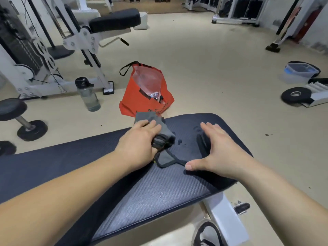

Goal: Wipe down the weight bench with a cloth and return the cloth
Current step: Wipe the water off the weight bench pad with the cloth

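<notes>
From the head camera, the weight bench [159, 189] runs across in front of me, its dark pad ribbed like woven carbon with a rounded far end. My left hand [140, 142] presses a soft, bunched grey cloth [160, 132] onto that pad near its far edge, fingers closed over the folds. My right hand [220, 150] hovers spread open beside the cloth, holding nothing. An orange bag [142, 89] slumps on the floor beyond the bench.

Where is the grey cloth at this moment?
In the head view, the grey cloth lies on the bench pad near its far edge, under the left hand, just in front of the orange bag.
</notes>
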The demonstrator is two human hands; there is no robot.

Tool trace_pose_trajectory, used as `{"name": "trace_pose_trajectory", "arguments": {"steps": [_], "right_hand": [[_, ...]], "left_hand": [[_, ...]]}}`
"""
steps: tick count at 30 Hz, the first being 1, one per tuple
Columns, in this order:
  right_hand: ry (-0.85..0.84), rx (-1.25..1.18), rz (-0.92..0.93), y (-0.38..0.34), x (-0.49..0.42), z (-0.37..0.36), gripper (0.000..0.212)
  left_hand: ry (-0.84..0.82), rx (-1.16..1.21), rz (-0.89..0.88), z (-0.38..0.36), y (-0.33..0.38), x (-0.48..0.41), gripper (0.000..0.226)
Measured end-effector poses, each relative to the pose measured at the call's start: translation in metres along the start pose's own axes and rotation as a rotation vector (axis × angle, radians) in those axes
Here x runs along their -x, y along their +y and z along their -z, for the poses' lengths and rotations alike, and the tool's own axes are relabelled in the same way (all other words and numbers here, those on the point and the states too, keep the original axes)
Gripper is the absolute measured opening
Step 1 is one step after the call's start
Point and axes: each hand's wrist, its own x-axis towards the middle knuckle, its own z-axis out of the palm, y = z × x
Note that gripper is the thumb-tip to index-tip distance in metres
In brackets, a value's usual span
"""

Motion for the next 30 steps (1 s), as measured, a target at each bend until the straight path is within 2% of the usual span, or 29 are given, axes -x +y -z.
{"name": "trace_pose_trajectory", "arguments": {"steps": [3,7,9,12,14,17,20,21,23,25,26,27,30], "right_hand": [[-0.016,0.01,-0.079,0.018,0.006,0.002,0.144],[-0.05,0.055,-0.177,0.029,0.011,0.005,0.144],[-0.072,0.115,-0.25,0.031,0.015,0.006,0.139],[-0.118,0.141,-0.324,0.034,0.018,0.008,0.122],[-0.151,0.108,-0.328,0.036,0.018,0.007,0.111],[-0.161,0.075,-0.322,0.038,0.02,0.008,0.108],[-0.17,0.049,-0.316,0.041,0.02,0.012,0.109],[-0.179,0.045,-0.316,0.043,0.02,0.014,0.109],[-0.219,0.062,-0.308,0.044,0.018,0.018,0.11],[-0.278,0.109,-0.295,0.042,0.018,0.02,0.116],[-0.29,0.126,-0.295,0.041,0.018,0.019,0.116],[-0.29,0.138,-0.293,0.041,0.018,0.018,0.115],[-0.252,0.141,-0.289,0.043,0.017,0.014,0.103]], "left_hand": [[-0.002,-0.079,-0.092,0.005,-0.004,0.006,0.069],[0.017,-0.083,0.123,0.011,0.006,-0.014,0.062],[0.026,-0.099,0.145,0.005,0.034,-0.004,0.06],[0.022,-0.113,-0.075,-0.001,0.064,0.034,0.062],[0.017,-0.098,-0.166,0.001,0.054,0.032,0.066],[-0.001,-0.136,-0.004,0.004,0.036,0.0,0.064],[0.044,-0.124,0.111,-0.002,0.061,-0.003,0.061],[0.051,-0.113,0.069,-0.006,0.075,0.006,0.06],[0.064,-0.071,-0.136,-0.01,0.093,0.037,0.06],[0.056,-0.029,-0.303,-0.007,0.086,0.049,0.06],[0.058,-0.05,-0.325,-0.005,0.076,0.042,0.06],[0.052,-0.082,-0.275,-0.005,0.065,0.033,0.061],[0.071,-0.08,0.093,-0.002,0.054,0.007,0.06]]}}
